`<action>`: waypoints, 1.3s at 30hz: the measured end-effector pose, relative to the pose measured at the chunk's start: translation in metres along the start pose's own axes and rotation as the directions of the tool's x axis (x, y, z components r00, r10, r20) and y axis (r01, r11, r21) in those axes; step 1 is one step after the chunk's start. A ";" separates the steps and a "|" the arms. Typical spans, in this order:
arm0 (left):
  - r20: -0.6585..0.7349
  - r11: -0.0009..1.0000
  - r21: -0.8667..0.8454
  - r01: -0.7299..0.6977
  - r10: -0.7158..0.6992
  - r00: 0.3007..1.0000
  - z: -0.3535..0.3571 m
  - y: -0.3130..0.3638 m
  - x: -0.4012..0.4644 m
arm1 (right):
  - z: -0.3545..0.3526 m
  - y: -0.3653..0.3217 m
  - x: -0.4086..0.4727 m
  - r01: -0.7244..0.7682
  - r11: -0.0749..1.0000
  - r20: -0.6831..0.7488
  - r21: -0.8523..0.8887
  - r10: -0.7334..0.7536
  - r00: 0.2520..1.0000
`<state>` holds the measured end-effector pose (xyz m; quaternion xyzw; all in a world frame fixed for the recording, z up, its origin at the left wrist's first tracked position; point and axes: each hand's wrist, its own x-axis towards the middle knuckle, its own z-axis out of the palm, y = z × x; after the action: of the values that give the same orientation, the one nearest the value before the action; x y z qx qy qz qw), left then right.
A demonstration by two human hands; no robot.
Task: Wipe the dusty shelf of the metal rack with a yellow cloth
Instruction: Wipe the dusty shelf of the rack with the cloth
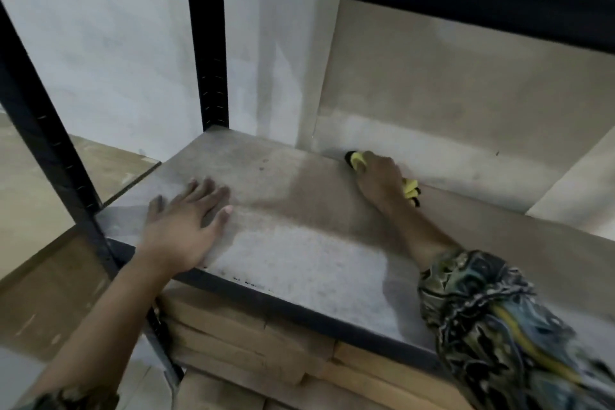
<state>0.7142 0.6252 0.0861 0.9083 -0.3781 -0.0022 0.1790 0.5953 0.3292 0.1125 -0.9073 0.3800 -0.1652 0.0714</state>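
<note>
Your left hand [186,223] lies flat, fingers straight, on the dusty shelf [299,243] near its front edge. Farther right, your right hand [379,178] grips the yellow cloth [357,160] against the shelf's back edge.

A pale grey-white wall [109,53] stands behind the rack, meeting a beige panel [466,86] further right. Tan flooring [26,183] shows at left, scuffed in places. Stacked light wooden boards [253,339] lie low, beneath the shelf level. Lighting is dim and even.
</note>
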 end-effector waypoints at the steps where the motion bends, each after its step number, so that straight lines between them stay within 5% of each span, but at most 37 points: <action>1: -0.012 1.000 -0.015 0.005 -0.005 1.000 0.000 0.000 0.000 | 0.002 -0.009 0.000 0.027 1.000 0.015 -0.003 -0.027 1.000; 6: -0.035 0.999 -0.039 0.013 -0.014 0.999 0.003 -0.002 0.001 | -0.004 -0.038 -0.047 0.317 0.944 0.132 0.091 -0.327 0.936; 10: -0.038 0.999 -0.042 0.015 -0.016 0.999 0.003 -0.002 0.002 | -0.025 -0.061 -0.123 0.571 0.783 0.172 0.247 -0.616 0.769; 13: -0.047 0.999 -0.035 0.009 -0.010 0.999 0.004 -0.002 0.000 | -0.047 -0.067 -0.162 0.578 0.726 0.234 0.373 -0.677 0.698; 16: -0.048 0.999 -0.039 0.005 -0.007 0.999 0.004 -0.003 0.001 | -0.068 -0.062 -0.166 0.367 0.773 0.294 0.517 -0.563 0.773; 20: -0.052 0.999 -0.048 -0.005 0.002 0.999 0.004 -0.003 0.000 | -0.089 -0.030 -0.112 0.020 0.873 0.082 0.488 -0.068 0.994; 23: -0.051 0.998 -0.057 -0.010 0.008 0.999 0.002 -0.002 0.000 | -0.083 0.002 -0.057 0.005 0.908 -0.185 0.419 0.080 0.980; 26: -0.053 0.998 -0.062 0.003 -0.006 0.999 0.002 -0.002 0.000 | -0.046 0.015 -0.020 -0.045 0.981 -0.162 0.186 0.076 0.984; 29: -0.050 0.998 -0.057 0.008 -0.011 0.999 0.002 -0.002 0.000 | -0.007 -0.007 -0.007 -0.010 0.997 0.039 0.078 0.007 0.999; 33: -0.053 0.998 -0.068 0.011 -0.014 0.998 0.003 -0.002 0.001 | 0.015 -0.055 -0.013 0.178 0.980 0.097 0.091 -0.186 0.978; 39: -0.061 0.995 -0.104 0.013 -0.019 0.998 0.004 -0.004 0.001 | 0.000 -0.102 -0.099 0.553 0.770 0.228 0.319 -0.629 0.743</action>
<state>0.7176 0.6259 0.0815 0.9004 -0.3646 0.0050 0.2374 0.5977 0.4713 0.1144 -0.9803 0.0319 -0.0718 0.1810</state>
